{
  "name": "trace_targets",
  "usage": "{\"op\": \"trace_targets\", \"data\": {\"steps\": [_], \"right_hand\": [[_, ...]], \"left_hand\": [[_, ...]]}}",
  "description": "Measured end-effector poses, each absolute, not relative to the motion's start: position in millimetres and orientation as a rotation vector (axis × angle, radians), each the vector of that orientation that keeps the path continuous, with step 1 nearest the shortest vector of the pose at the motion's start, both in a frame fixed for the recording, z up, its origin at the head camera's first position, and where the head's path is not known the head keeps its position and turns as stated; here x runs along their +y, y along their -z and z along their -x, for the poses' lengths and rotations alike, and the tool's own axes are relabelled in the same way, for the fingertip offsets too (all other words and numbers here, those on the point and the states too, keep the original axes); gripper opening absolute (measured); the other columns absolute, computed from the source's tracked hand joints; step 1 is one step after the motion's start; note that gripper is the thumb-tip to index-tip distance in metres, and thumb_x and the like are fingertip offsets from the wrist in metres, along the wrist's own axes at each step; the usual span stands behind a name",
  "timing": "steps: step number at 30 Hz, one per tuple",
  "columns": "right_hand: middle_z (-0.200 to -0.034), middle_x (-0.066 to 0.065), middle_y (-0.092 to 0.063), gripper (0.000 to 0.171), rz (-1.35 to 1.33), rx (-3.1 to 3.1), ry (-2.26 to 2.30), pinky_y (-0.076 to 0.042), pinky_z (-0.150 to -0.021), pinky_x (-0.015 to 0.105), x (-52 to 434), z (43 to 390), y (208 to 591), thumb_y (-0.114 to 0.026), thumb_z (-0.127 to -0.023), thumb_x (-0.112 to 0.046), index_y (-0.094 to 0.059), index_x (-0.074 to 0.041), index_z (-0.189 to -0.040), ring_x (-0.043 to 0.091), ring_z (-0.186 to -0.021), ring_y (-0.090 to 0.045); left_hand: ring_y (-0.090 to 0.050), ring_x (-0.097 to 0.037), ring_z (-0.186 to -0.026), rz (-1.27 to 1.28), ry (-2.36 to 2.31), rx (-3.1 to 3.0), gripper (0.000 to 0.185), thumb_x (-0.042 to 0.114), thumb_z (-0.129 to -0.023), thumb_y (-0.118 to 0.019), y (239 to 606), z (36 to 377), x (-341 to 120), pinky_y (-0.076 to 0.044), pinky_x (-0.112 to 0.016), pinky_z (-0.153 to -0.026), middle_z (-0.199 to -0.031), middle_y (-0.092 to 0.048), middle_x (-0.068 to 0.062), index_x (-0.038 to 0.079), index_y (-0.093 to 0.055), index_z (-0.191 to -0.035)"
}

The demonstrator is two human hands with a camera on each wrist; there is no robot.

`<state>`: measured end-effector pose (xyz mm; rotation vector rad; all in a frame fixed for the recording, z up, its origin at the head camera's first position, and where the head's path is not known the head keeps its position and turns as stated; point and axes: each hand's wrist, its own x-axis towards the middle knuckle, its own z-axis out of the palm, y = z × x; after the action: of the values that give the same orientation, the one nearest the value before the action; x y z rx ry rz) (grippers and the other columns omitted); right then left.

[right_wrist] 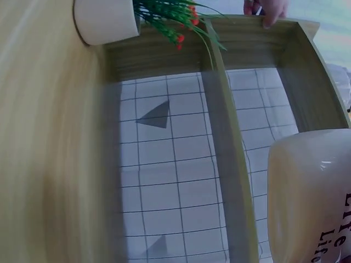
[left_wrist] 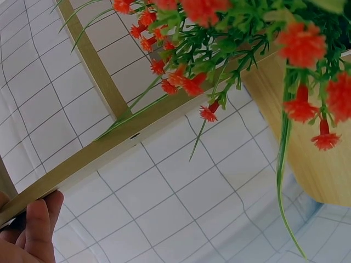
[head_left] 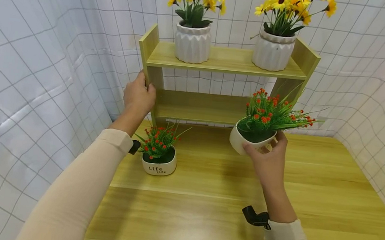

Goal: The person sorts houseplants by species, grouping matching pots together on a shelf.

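Shelf of yellowish wood-grain board [head_left: 203,107] is gripped at one side by left hand [head_left: 139,96]; white rounded planter with red flowers [head_left: 257,132] (tilted, mid-air) is gripped by right hand [head_left: 270,158].

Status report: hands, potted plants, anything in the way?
Left hand gripping wooden shelf at left side. Right hand holding tilted red-flowered potted plant above tabletop. Second plant on tabletop, possibly crowding shelf's lower left.

The held pot [right_wrist: 308,192] looks smooth and glossy (the 2 vases [head_left: 192,44] [head_left: 273,53], ridged), the table [head_left: 184,219] shiny wood.
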<state>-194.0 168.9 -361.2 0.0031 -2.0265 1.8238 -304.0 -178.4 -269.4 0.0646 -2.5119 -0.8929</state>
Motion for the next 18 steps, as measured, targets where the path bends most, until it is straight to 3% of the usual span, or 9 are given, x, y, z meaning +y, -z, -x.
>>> {"op": "trace_targets", "data": {"steps": [8, 18], "right_hand": [[-0.147, 0.007, -0.035, 0.101, 0.043, -2.068, -1.816, -0.046, -0.1, 0.037, 168.2, 220.8, 341.8, -0.084, -0.08, -0.029, -0.018, -0.016, -0.154, 0.019, -0.127, -0.043], [-0.151, 0.009, -0.031, 0.105, 0.075, -2.102, -1.746, -0.043, -0.105, 0.041, 170.0, 243.7, 337.9, -0.084, -0.079, -0.033, -0.014, -0.015, -0.156, 0.023, -0.134, -0.038]], "left_hand": [[-0.059, -0.044, -0.112, -0.067, 0.89, -2.511, 0.029, 0.019, -0.102, -0.046, 269.6, 303.0, -179.2, -0.046, -0.055, -0.092, -0.121, -0.066, -0.02, 0.006, -0.054, -0.126], [-0.059, -0.044, -0.113, -0.061, 0.905, -2.515, 0.031, 0.02, -0.102, -0.047, 269.6, 303.9, -178.9, -0.046, -0.054, -0.093, -0.122, -0.065, -0.02, 0.006, -0.053, -0.129]]}}
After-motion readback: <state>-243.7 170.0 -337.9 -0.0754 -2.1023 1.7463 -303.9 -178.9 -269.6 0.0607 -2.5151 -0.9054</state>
